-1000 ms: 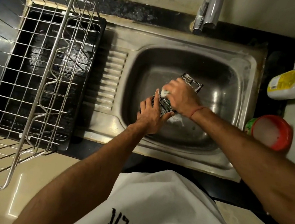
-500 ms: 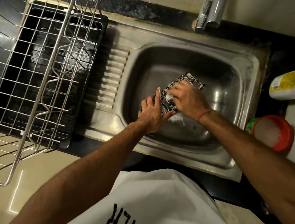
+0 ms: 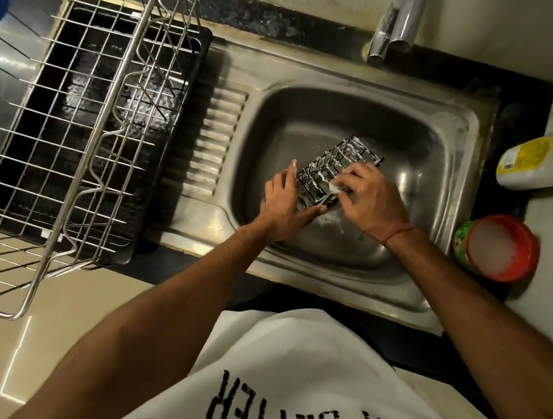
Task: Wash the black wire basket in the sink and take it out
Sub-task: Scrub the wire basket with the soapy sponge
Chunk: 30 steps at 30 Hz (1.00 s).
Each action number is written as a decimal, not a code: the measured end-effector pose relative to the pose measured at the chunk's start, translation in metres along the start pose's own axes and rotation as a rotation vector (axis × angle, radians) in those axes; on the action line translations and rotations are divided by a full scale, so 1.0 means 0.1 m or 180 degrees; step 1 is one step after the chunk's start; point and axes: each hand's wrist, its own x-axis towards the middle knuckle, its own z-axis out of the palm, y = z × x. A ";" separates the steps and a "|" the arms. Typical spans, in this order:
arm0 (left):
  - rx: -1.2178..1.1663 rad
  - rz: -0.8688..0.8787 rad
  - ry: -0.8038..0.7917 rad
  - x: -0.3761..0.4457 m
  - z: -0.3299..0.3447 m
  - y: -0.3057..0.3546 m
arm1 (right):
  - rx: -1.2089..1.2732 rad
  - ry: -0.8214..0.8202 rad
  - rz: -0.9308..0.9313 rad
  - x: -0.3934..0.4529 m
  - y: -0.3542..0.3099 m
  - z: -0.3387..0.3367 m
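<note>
Over steel sink (image 3: pixel 463 134), black wire basket (image 3: pixel 333 167) held tilted, soapy; left hand (image 3: pixel 282 203) grips near end, right hand (image 3: pixel 371 199) pinches pale scrubber (image 3: pixel 334 188) against wires; best to steady basket, scrub every side, then rinse

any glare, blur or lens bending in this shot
Head view: glare off the wet sink basin and the black drip tray; wide-angle bending bows the wire dish rack and counter edges; slight motion blur on the right hand scrubbing the sudsy black wire basket; dim, warm light.
</note>
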 end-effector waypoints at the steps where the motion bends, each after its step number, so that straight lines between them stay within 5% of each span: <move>1: -0.0099 0.0005 0.0107 -0.03 -0.01 -0.03 | -0.0005 -0.0011 0.0013 -0.03 0.00 -0.01; 9: -0.0962 -0.0522 0.0754 -0.38 0.04 -0.20 | 0.0496 0.0157 0.0487 -0.14 -0.10 0.08; 16: -0.0895 -0.0509 0.0674 -0.47 0.03 -0.08 | 0.0208 0.0264 0.1091 -0.09 -0.28 0.14; 23: -0.1107 -0.0209 0.0547 -0.48 0.02 -0.16 | 0.0214 -0.0025 0.0520 -0.23 -0.68 0.32; 28: -0.1461 -0.0102 0.0348 -0.29 0.12 -0.45 | 0.0232 0.0568 0.1698 -0.10 -0.24 0.18; 30: -0.1518 -0.0083 0.0252 -0.30 0.05 -0.44 | 0.0405 0.0557 0.1722 -0.12 -0.30 0.21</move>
